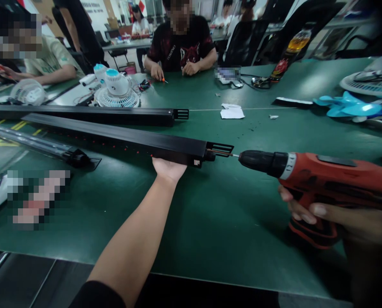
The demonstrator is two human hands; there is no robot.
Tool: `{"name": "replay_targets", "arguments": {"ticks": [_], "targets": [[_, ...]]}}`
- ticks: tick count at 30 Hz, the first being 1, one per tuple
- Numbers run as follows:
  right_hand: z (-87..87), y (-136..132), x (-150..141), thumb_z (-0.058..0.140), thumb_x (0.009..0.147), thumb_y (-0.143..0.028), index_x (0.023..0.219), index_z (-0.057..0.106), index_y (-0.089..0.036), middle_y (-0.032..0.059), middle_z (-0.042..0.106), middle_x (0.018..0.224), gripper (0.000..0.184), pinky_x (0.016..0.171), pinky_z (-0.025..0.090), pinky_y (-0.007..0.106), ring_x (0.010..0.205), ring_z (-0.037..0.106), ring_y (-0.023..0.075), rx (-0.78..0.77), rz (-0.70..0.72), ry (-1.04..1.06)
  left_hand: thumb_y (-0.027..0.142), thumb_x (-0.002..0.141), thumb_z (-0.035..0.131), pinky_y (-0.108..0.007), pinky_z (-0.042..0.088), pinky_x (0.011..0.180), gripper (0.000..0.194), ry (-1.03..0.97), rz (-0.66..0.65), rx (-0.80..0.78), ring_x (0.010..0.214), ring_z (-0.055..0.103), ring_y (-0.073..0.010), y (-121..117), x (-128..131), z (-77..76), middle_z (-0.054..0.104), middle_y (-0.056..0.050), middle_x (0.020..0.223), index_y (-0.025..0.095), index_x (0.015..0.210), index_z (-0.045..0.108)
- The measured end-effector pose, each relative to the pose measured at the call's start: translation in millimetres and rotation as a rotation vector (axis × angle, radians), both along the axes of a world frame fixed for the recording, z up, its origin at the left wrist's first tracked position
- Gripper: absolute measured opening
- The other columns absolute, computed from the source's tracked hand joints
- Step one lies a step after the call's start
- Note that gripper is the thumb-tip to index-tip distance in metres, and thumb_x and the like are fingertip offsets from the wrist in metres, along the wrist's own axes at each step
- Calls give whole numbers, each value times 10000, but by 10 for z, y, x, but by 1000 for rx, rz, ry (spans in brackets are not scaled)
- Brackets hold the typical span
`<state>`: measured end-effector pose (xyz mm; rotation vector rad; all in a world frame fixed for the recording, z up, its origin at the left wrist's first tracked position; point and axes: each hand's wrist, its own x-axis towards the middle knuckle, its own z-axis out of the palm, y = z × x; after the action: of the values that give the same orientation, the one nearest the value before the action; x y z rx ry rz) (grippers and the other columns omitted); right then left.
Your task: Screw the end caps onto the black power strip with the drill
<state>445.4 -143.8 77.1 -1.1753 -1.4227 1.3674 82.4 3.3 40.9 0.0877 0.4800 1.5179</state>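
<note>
The long black bar (123,133) lies slantwise left of centre, its right end nearer the person, with a slotted bracket (222,147) jutting from that end. The left hand (169,168) supports the bar from beneath near this end; its fingers are hidden by the bar, so I cannot tell how far they are curled. At right, the right hand (309,211) has its fingers wrapped around the grip of a red power drill (325,171), whose thin bit (235,155) points left at the bar's end; whether the tip is seated cannot be made out. The step in hand appears to be drilling or screwing there; the next move would call for a steady bar and a bit kept in line. Just beyond lies a second black bar (114,114); near left, a clear-wrapped piece (43,143). Farther across the green surface (216,226) are white fan parts (117,83), blue fan blades (348,105) at right, and a co-worker's hand (157,72) with a small screwdriver.
</note>
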Motion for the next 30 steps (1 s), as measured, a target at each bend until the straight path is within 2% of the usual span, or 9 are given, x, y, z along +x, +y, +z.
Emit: {"name": "replay_targets", "arguments": {"ticks": [1,3,4,9,13,20,23,27,30], "targets": [[-17,9,41,1074,979,-444,1251,979,-291,81,819,809,326,393,590,306,481,658,201,-23,71,8,471,1259,367,-665,621,1386,582,-2,0,4,1629,750,-421,1,0,-3,868,-156,1545,290,1573,822],[-48,25,106,1042,1025,-427,1296,961,-313,117,890,1018,305,444,642,317,527,688,189,-14,92,14,480,1267,349,-673,603,1409,588,-3,3,5,1647,742,-422,1,4,-1,873,-160,1533,287,1554,824],[-58,30,126,1030,1041,-429,1305,955,-313,117,890,1034,297,462,654,316,544,697,190,-3,94,13,478,1272,336,-670,590,1426,592,-2,5,5,1654,740,-418,-1,7,3,877,-162,1523,283,1540,826],[-46,26,119,978,1097,-476,1273,945,-292,37,749,714,256,494,644,283,577,717,222,18,146,-8,471,1282,307,-631,566,1462,604,18,8,5,1656,749,-397,-10,17,26,885,-162,1509,268,1511,828],[0,24,62,1020,1047,-494,1237,952,-278,36,758,703,296,476,644,317,548,723,236,51,103,-25,479,1268,335,-607,616,1412,592,30,-2,13,1635,761,-395,-6,9,10,882,-171,1524,269,1516,830],[41,7,-67,1021,1050,-479,1186,960,-270,36,744,691,256,465,627,299,520,690,210,82,38,6,493,1277,342,-631,572,1453,583,-11,4,2,1683,732,-401,-14,11,25,888,-175,1518,262,1472,840],[25,26,-80,992,1065,-472,1151,960,-254,46,743,686,237,412,574,287,494,661,204,107,65,24,481,1284,314,-623,579,1446,608,-1,5,-9,1646,761,-391,-21,17,48,892,-172,1517,249,1462,847],[-19,63,-56,967,1078,-422,1268,966,-256,41,748,670,252,426,621,302,473,693,222,182,122,53,485,1288,301,-621,606,1415,631,34,11,-1,1599,789,-394,-21,15,53,891,-182,1510,225,1484,842],[-23,71,-54,957,1086,-443,1244,970,-273,38,738,653,233,432,638,304,474,699,226,196,114,59,487,1293,265,-600,606,1415,663,42,10,-6,1618,779,-386,-18,14,48,883,-192,1530,218,1478,842]]}}
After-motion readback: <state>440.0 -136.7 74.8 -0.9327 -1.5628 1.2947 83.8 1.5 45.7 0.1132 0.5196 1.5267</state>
